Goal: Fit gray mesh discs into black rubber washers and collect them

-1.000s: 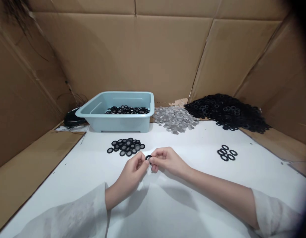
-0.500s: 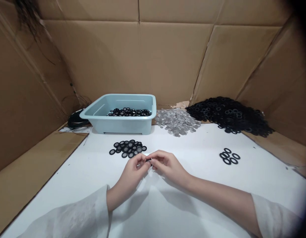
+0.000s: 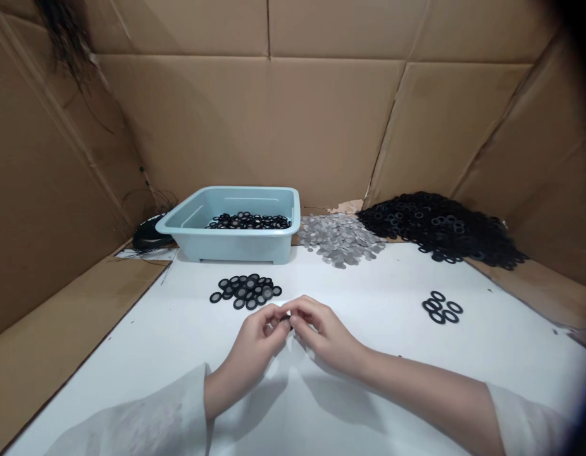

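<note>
My left hand [image 3: 257,335] and my right hand [image 3: 324,329] meet over the white table, fingertips pinched together on one small black rubber ring [image 3: 286,318]. Fingers cover most of the ring, and I cannot tell whether a disc sits inside it. Just beyond my left hand lies a small heap of black rings with grey discs in them [image 3: 245,291]. Several loose black rings [image 3: 438,307] lie to the right of my right hand.
A light blue basin [image 3: 231,245] holding many black rings with discs stands at the back left. Beside it spreads a pile of thin grey discs [image 3: 343,237], then a large mound of black rings [image 3: 430,221]. Cardboard walls [image 3: 321,120] enclose the table [image 3: 359,399].
The whole view has shifted slightly, so things appear a little lower. My fingers have moved slightly around the ring, which both hands still hold.
</note>
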### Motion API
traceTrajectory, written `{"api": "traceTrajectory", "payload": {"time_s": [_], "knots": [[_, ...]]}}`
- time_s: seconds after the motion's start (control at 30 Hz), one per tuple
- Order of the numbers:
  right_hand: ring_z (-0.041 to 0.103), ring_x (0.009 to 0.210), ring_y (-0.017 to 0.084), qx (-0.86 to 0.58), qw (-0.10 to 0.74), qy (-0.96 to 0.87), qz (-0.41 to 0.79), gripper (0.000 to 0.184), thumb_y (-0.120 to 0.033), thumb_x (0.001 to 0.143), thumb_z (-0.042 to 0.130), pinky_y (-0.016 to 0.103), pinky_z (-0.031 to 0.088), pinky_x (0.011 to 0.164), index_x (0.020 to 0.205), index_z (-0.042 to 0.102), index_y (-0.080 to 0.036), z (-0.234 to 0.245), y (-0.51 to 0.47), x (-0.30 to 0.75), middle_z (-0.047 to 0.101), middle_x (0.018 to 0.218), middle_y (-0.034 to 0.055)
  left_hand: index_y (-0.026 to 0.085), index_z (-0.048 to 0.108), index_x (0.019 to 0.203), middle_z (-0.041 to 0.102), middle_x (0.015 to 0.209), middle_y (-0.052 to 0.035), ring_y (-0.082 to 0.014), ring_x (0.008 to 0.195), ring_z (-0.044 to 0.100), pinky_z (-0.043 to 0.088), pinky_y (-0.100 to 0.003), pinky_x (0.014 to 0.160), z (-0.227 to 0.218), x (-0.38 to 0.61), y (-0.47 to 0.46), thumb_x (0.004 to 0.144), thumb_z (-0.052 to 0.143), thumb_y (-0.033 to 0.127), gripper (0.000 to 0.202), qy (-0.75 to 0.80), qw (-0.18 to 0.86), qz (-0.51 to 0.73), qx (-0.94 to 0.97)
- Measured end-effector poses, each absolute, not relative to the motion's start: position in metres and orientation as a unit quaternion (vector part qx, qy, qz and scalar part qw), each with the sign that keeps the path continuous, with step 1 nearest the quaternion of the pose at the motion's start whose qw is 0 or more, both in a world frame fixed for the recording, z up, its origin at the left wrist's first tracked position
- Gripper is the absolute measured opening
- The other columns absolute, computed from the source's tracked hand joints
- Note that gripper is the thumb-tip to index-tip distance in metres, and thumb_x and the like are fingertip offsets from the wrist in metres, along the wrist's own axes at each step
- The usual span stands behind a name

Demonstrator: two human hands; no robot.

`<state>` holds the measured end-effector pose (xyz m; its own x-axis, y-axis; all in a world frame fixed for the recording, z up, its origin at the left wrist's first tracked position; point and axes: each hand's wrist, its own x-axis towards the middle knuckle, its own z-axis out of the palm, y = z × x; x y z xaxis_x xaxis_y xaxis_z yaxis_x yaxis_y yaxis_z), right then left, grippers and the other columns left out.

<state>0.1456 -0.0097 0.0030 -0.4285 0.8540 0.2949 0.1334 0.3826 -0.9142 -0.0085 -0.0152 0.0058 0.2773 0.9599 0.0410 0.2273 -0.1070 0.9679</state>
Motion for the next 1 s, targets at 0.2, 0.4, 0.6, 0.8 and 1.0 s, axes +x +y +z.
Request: {"api": "traceTrajectory", "payload": {"time_s": [0.2, 0.4, 0.6, 0.8, 1.0], "knots": [[0.050, 0.066, 0.012, -0.350, 0.397, -0.707, 0.469, 0.018, -0.021, 0.085, 0.042, 0.025, 0.040, 0.062, 0.092, 0.058, -0.019, 0.001, -0.008, 0.144, 0.055, 0.077, 0.0023, 0.015, 0.050, 0.071, 0.043, 0.062, 0.0031, -0.0099, 0.056, 0.037, 0.029, -0.021, 0.052, 0.005, -0.007, -0.017, 0.080, 0.047, 0.028, 0.016, 0.462, 0.490, 0.379, 0.635], [0.049, 0.070, 0.012, -0.364, 0.417, -0.734, 0.393, 0.015, -0.018, 0.084, 0.042, 0.025, 0.040, 0.065, 0.094, 0.055, -0.019, 0.004, -0.010, 0.145, 0.054, 0.078, 0.0019, 0.016, 0.046, 0.068, 0.038, 0.058, 0.0046, -0.0093, 0.053, 0.033, 0.026, -0.021, 0.049, 0.002, -0.007, -0.015, 0.079, 0.048, 0.032, 0.019, 0.470, 0.507, 0.384, 0.612], [0.051, 0.075, 0.012, -0.345, 0.399, -0.776, 0.346, 0.021, -0.011, 0.083, 0.040, 0.024, 0.040, 0.068, 0.087, 0.060, -0.019, 0.004, -0.012, 0.143, 0.054, 0.082, 0.0035, 0.017, 0.042, 0.066, 0.034, 0.057, 0.0053, -0.0093, 0.052, 0.031, 0.024, -0.021, 0.049, 0.001, -0.005, -0.019, 0.079, 0.046, 0.027, 0.017, 0.467, 0.487, 0.362, 0.643], [0.053, 0.075, 0.014, -0.407, 0.378, -0.803, 0.217, 0.016, -0.019, 0.085, 0.042, 0.025, 0.042, 0.068, 0.093, 0.056, -0.018, 0.014, -0.005, 0.177, 0.055, 0.086, 0.0056, 0.019, 0.047, 0.072, 0.047, 0.064, 0.0020, -0.0145, 0.060, 0.044, 0.032, -0.024, 0.056, 0.005, -0.016, -0.008, 0.080, 0.045, 0.030, 0.014, 0.516, 0.337, 0.367, 0.697], [0.055, 0.081, 0.021, -0.679, 0.195, -0.707, 0.024, 0.023, -0.028, 0.084, 0.039, 0.030, 0.039, 0.069, 0.083, 0.060, -0.018, 0.020, 0.001, 0.287, 0.058, 0.088, 0.0089, 0.020, 0.049, 0.096, 0.057, 0.074, -0.0022, -0.0216, 0.074, 0.054, 0.035, -0.034, 0.073, 0.012, -0.046, 0.034, 0.081, 0.046, 0.031, 0.019, 0.573, 0.088, 0.404, 0.708]]}}
